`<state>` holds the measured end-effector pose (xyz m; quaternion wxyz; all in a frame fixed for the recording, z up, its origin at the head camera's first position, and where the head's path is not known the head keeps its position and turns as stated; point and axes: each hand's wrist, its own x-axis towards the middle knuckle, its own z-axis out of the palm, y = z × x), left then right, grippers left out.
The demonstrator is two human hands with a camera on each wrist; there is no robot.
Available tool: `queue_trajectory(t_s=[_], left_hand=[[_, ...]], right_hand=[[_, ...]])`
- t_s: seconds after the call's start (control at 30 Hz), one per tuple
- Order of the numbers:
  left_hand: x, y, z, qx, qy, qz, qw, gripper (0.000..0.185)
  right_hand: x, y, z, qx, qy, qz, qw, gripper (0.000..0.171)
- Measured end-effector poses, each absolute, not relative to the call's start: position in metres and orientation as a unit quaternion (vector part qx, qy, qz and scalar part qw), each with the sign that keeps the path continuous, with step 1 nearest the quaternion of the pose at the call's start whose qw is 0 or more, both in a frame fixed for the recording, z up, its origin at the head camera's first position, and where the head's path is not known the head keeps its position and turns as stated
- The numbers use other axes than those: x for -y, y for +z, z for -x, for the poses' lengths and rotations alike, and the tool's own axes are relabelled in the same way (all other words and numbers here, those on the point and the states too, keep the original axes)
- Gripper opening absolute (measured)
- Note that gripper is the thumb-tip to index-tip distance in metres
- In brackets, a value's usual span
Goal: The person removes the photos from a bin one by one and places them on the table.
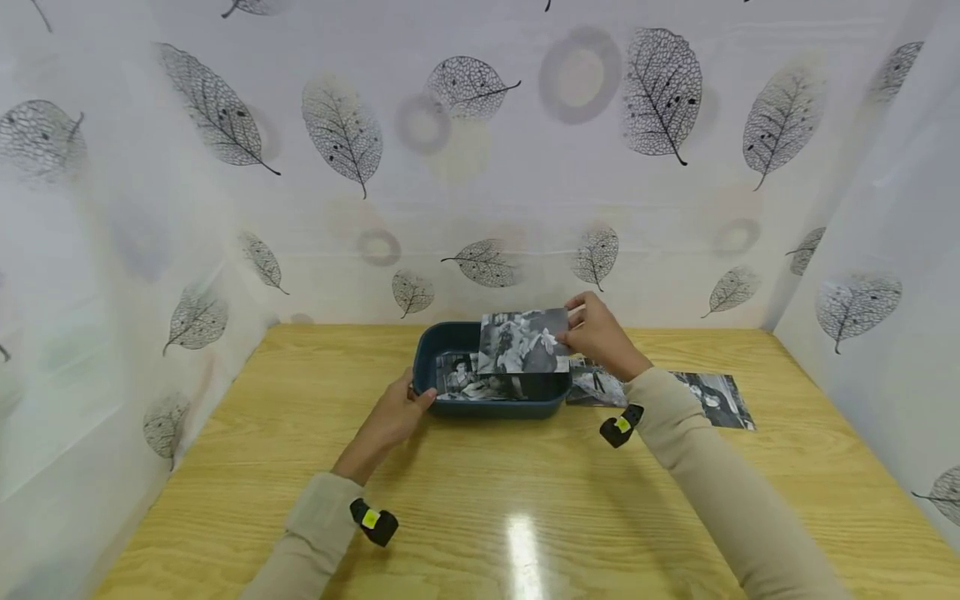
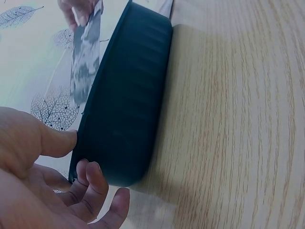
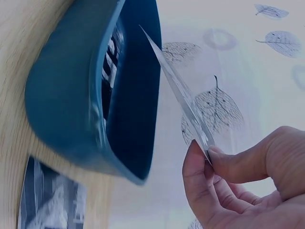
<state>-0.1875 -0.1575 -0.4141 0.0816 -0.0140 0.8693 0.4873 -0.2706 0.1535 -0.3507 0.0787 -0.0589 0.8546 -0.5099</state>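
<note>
A dark blue-green plastic basin (image 1: 495, 409) stands at the back of the wooden table. At its left end my left hand (image 1: 393, 410) grips the rim, thumb at the edge and fingers curled against the end wall, as the left wrist view shows. Over the basin's right half, my right hand (image 1: 597, 335) pinches a black-and-white photo print (image 1: 517, 343) by its right edge between thumb and fingers. In the right wrist view that print (image 3: 183, 98) appears nearly edge-on, above the basin's opening. Inside the basin lies another black-and-white print (image 1: 457, 377), partly covered by the held one.
Right of the basin a print (image 1: 592, 390) lies on the table (image 1: 315, 450) close to its wall. Farther right is another print (image 1: 722, 400), partly behind my right sleeve (image 1: 697, 454). A leaf-patterned curtain (image 1: 495, 175) encloses the table's back and sides.
</note>
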Motion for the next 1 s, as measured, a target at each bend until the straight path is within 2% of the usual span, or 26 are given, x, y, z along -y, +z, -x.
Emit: queue_trajectory(t_s=[0.33,0.53,1.0], left_hand=[[0.157,-0.415,0.188,-0.870,0.487,0.010,0.079,0.056],[0.157,-0.414,0.187,-0.873,0.480,0.021,0.085,0.064],[0.158,-0.417,0.188,-0.871,0.486,0.002,0.069,0.052]], right_hand=[[-0.195,-0.342,0.253,-0.854,-0.512,0.062,0.071,0.055],[-0.217,-0.342,0.241,-0.860,-0.500,0.067,0.076,0.055],[-0.259,-0.355,0.224,-0.844,-0.516,0.050,0.135,0.055]])
